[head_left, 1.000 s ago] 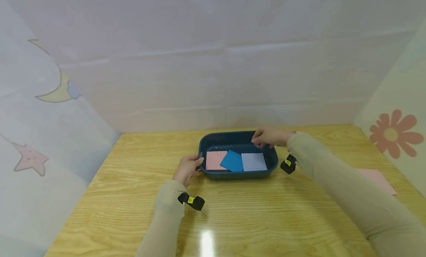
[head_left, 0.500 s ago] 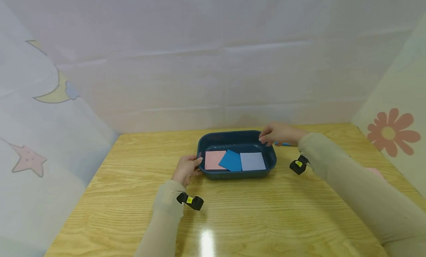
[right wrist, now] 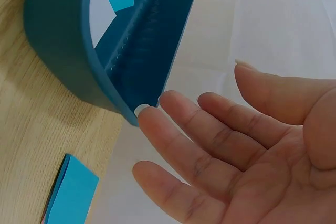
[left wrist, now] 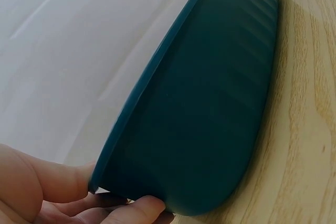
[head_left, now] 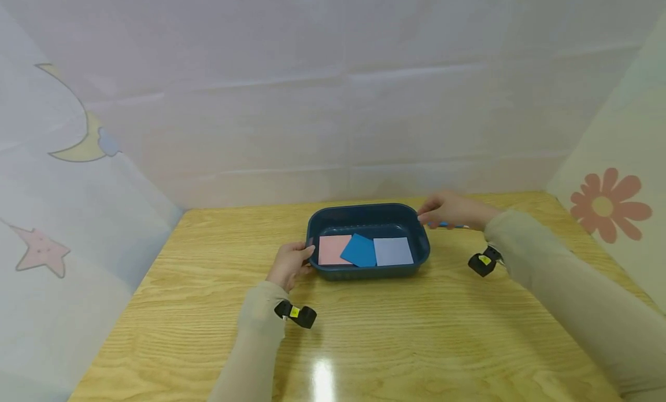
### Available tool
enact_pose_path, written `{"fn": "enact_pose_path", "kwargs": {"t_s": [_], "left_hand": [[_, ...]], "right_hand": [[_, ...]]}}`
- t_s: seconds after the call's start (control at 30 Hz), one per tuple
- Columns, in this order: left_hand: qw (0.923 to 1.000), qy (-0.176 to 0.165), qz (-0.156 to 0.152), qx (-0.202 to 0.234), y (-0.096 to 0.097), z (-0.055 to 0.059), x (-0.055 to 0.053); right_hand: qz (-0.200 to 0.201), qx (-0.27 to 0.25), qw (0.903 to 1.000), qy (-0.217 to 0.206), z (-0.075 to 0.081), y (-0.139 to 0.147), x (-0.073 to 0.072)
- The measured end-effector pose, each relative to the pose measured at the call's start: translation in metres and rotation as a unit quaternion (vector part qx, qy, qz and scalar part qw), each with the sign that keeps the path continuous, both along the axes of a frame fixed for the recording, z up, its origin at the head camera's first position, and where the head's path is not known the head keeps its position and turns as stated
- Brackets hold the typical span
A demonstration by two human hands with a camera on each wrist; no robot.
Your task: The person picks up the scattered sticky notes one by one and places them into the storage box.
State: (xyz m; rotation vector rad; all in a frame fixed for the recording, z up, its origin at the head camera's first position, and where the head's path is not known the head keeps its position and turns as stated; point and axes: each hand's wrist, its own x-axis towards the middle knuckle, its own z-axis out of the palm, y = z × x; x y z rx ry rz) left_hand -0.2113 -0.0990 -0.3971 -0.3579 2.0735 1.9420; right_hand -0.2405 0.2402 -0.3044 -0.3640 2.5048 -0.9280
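Observation:
A dark blue-green plastic basin [head_left: 364,273] sits on the table. Inside it lie a pink paper square [head_left: 333,250], a blue paper piece [head_left: 360,251] and a pale lavender square [head_left: 393,251], the blue one overlapping the pink. My left hand [head_left: 291,264] grips the basin's left end; in the left wrist view the thumb [left wrist: 63,182] is at the rim and the fingers curl under it. My right hand [head_left: 451,208] is at the far right corner, holding nothing. In the right wrist view its fingers [right wrist: 178,145] are loosely extended, with fingertips right at the rim.
Blue folded paper [right wrist: 72,190] lies on the wooden table [head_left: 218,309] to the right of the basin, partly hidden behind my right hand in the head view. A pale fabric backdrop [head_left: 333,130] stands along the table's back and sides.
My right hand has moved right, from over the basin's far right part to its corner. The pink paper on the table at right is now hidden behind my arm. My left hand keeps its hold.

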Motion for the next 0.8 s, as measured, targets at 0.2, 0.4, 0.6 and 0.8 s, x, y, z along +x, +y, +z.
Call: {"fn": "enact_pose_path", "kwargs": {"t_s": [0.2, 0.4, 0.6, 0.8], "left_hand": [[1.0000, -0.003, 0.003, -0.003, 0.000, 0.000, -0.001], [1.0000, -0.008, 0.002, -0.005, -0.002, 0.000, -0.002], [1.0000, -0.004, 0.002, -0.007, -0.002, -0.001, -0.001], [1.0000, 0.002, -0.002, -0.003, 0.000, -0.001, 0.000]], "right_hand": [[0.002, -0.003, 1.0000, 0.005, 0.004, 0.007, 0.008], [0.001, -0.006, 1.0000, 0.001, 0.002, 0.013, 0.009], [0.001, -0.003, 1.0000, -0.001, 0.002, 0.018, 0.013], [0.001, 0.002, 1.0000, -0.003, 0.003, 0.021, 0.016]]}}
